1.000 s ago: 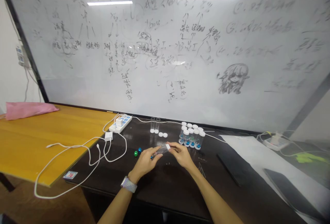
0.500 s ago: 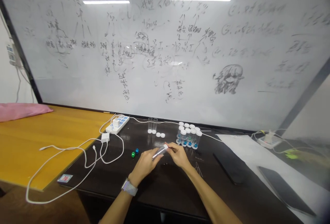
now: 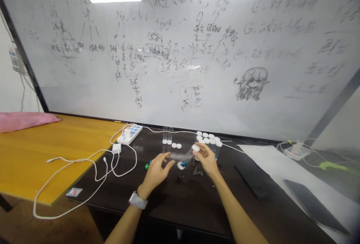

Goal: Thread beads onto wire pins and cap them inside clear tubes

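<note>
My right hand point(image 3: 207, 159) holds a clear capped vial point(image 3: 188, 157) by its white cap end; the vial is tilted, with a blue bead at its lower end. My left hand point(image 3: 156, 171) hovers open just left of the vial, fingers spread, holding nothing. A green bead point(image 3: 146, 166) lies on the dark table point(image 3: 180, 199) by the left hand, with a blue bead partly hidden behind the fingers. Behind the right hand stands a cluster of capped vials point(image 3: 209, 140). Two open vials point(image 3: 167, 135) and loose white caps point(image 3: 176, 145) stand further back.
A white power strip point(image 3: 130, 133), a charger point(image 3: 116, 148) and looping white cables point(image 3: 84, 169) lie at the left. The orange table point(image 3: 33, 154) holds a pink cloth point(image 3: 22, 120). A dark phone point(image 3: 253, 176), white paper point(image 3: 270, 161) and a whiteboard point(image 3: 180, 49) are nearby.
My left hand has let go of the vial and opened. My right hand has carried the capped vial up and to the right, toward the cluster of vials.
</note>
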Available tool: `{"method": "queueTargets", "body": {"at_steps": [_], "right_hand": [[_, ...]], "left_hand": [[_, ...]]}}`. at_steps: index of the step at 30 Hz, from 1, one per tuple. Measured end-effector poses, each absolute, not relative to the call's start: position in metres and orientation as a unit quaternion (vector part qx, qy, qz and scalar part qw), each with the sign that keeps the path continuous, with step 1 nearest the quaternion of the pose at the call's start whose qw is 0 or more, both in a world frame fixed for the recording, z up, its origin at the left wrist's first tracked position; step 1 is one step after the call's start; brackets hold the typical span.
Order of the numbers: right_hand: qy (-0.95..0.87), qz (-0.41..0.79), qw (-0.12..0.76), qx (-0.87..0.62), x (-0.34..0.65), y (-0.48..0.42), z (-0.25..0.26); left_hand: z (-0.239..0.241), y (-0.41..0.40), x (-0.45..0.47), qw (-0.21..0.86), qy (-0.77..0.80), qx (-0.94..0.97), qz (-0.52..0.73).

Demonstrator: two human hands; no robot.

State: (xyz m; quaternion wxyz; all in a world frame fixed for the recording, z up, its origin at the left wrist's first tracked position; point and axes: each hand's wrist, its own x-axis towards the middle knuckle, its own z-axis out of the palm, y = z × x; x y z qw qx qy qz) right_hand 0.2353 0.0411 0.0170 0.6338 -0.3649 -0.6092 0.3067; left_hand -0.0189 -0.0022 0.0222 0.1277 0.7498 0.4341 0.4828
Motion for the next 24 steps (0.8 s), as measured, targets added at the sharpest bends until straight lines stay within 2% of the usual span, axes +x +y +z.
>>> {"method": "queueTargets", "body": {"at_steps": [5,10,16,24], "right_hand": [[-0.581,0.177,0.675,-0.419,0.280,0.052,0.020],[-0.551,0.087,0.668,-0.492,0.298,0.058,0.013],[-0.558,0.065,0.627,-0.539,0.300,0.066,0.003],[-0.601,0.009,0.586,-0.543,0.302,0.064,0.005]], "left_hand": [[0.035,0.013,-0.063,0.081,0.500,0.704,0.498],[0.033,0.021,-0.097,0.069,0.572,0.690,0.439],[0.025,0.020,-0.110,0.089,0.637,0.691,0.330],[0.011,0.023,-0.117,0.126,0.610,0.747,0.232]]}}
